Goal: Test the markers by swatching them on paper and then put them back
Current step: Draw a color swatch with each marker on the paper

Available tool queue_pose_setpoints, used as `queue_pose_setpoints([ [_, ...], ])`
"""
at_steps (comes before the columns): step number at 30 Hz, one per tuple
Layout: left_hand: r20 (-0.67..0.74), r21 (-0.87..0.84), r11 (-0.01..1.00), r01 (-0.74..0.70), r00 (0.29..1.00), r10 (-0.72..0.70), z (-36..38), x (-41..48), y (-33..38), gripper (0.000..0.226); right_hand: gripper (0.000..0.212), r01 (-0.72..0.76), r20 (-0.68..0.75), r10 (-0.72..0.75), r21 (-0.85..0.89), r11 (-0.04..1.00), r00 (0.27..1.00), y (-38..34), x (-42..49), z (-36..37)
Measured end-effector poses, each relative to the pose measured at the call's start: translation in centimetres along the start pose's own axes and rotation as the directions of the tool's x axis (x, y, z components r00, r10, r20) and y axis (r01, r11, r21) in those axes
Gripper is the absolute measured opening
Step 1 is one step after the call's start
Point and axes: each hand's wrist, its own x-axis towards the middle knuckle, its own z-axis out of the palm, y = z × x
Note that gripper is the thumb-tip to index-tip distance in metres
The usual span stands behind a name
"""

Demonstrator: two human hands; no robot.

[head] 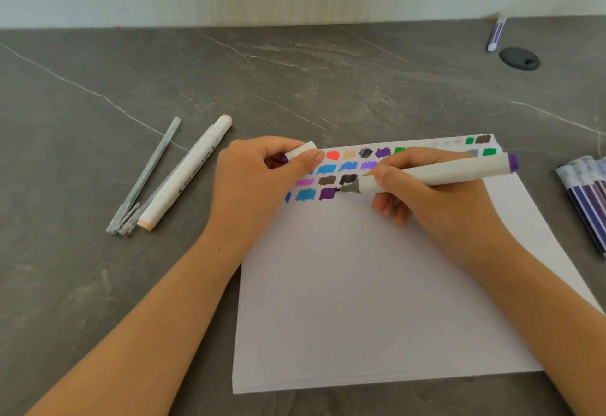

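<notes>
A stack of white paper lies on the grey stone table, with several rows of colour swatches along its far edge. My right hand grips a white marker with a purple end; its tip touches the paper beside a dark purple swatch. My left hand rests on the paper's left corner and holds the marker's white cap between thumb and fingers.
A white marker with peach ends and two clear thin pens lie left of the paper. Several purple and blue markers lie at the right edge. A purple marker and a round black grommet sit far right by the wall.
</notes>
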Motion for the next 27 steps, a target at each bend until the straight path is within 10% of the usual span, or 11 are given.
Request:
queue_pose_setpoints([
  [27, 0.099, -0.081, 0.991, -0.105, 0.989, 0.113, -0.2, -0.3, 0.7, 0.018, 0.011, -0.047, 0.013, 0.045, 0.320, 0.946, 0.999, -0.7, 0.4, -1.8],
])
